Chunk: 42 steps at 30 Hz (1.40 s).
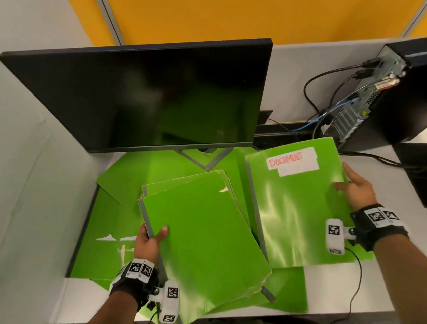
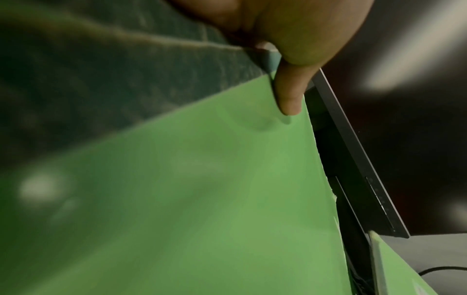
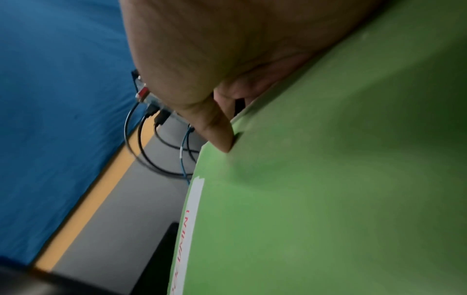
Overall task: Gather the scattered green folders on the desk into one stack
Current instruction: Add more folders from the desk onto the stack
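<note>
A stack of green folders (image 1: 205, 240) lies tilted in front of me on the desk. My left hand (image 1: 150, 239) grips its left spine edge, thumb on top (image 2: 288, 95) and fingers under it. To the right lies a green folder with a white "DOCUMENT" label (image 1: 297, 205). My right hand (image 1: 355, 188) grips its right edge, thumb on the cover (image 3: 217, 135) and fingers hidden beneath. More green sheets (image 1: 129, 182) lie spread flat on the desk under both.
A dark monitor (image 1: 151, 97) stands just behind the folders, its stand foot among the green sheets. A black computer tower (image 1: 396, 93) with cables sits at the right. A grey partition wall (image 1: 20, 157) closes the left side. The desk's front edge (image 1: 330, 308) is near me.
</note>
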### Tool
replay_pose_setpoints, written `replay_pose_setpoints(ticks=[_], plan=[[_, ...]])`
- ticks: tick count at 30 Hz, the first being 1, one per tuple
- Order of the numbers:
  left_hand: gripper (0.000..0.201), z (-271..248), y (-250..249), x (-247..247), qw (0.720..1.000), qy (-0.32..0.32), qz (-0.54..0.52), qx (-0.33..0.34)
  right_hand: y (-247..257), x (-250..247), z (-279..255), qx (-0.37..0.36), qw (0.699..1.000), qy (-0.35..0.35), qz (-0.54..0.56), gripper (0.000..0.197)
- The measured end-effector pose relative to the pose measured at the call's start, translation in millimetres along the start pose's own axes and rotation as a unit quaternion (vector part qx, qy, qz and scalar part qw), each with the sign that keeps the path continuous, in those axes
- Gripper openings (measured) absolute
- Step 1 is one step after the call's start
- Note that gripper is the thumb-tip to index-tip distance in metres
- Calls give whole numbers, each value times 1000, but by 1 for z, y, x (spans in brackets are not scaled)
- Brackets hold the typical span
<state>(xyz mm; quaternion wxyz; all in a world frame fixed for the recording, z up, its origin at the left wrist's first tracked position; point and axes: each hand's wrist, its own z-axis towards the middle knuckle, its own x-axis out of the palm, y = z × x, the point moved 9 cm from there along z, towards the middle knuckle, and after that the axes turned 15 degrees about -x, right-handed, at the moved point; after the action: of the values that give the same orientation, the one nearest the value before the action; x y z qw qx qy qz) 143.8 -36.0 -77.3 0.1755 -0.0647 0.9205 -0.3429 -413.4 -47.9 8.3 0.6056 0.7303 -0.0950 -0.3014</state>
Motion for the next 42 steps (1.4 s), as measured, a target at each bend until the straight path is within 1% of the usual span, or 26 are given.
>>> replay_pose_setpoints(ticks=[2,5,7,10,13,16,17,19,22,23,25,26,27,29,31,32,33,34,35,37,38,40,41,42], plan=[[32,0,0,1,1000,-2,-1,-1,4,7,4,-16,1000,8,-21,66],[29,2,-2,-1,1000,-11,9,3,15,7,13,-34,999,1,-39,65],[33,5,-3,-1,1000,-15,18,-3,22,2,21,-35,998,2,-48,64],[39,6,-5,0,999,-27,15,-28,31,13,25,-32,996,45,-64,64],[41,7,-10,2,998,-38,33,-36,19,52,10,-16,994,101,-37,63],[51,9,-13,7,998,-27,47,-23,-7,104,-14,1,987,160,-24,66],[50,10,-13,7,999,-24,40,-16,-14,123,-25,2,983,183,-21,66],[46,7,-14,9,1000,-17,15,-10,-25,158,-47,-3,973,225,-49,65],[38,1,-16,14,1000,9,0,3,-29,201,-72,-19,959,261,-107,62],[43,0,-16,15,1000,19,-4,7,-27,213,-78,-26,953,267,-137,61],[73,1,-12,16,999,34,-5,9,-24,233,-90,-33,940,279,-192,61],[83,1,-9,15,999,39,-6,5,-22,241,-96,-30,935,283,-214,61],[85,1,-7,15,999,46,-6,4,-20,249,-101,-28,928,287,-237,63],[76,-1,-4,11,999,48,5,5,-18,259,-104,-23,918,299,-261,63],[64,-2,-6,1,999,38,0,8,-14,257,-97,-24,923,292,-250,53],[57,-2,-12,-6,999,32,-12,13,-14,247,-88,-23,923,271,-274,50],[53,2,-15,-15,999,28,-23,16,-15,231,-77,-13,923,234,-305,52],[52,4,-19,-24,999,24,-29,18,-19,210,-67,16,922,188,-338,60],[52,9,-20,-34,999,18,-33,18,-25,188,-61,60,920,146,-358,72],[59,23,-20,-50,1000,7,-18,18,-37,157,-56,157,914,91,-362,94],[62,28,-20,-54,1000,1,-7,17,-43,150,-54,194,916,77,-344,100],[66,34,-16,-57,1000,-7,5,6,-57,148,-49,237,928,67,-279,103],[66,35,-13,-55,1000,-9,9,-2,-65,151,-48,250,933,82,-245,99],[65,36,-10,-54,1000,-15,13,-8,-71,156,-50,258,935,108,-216,91]])
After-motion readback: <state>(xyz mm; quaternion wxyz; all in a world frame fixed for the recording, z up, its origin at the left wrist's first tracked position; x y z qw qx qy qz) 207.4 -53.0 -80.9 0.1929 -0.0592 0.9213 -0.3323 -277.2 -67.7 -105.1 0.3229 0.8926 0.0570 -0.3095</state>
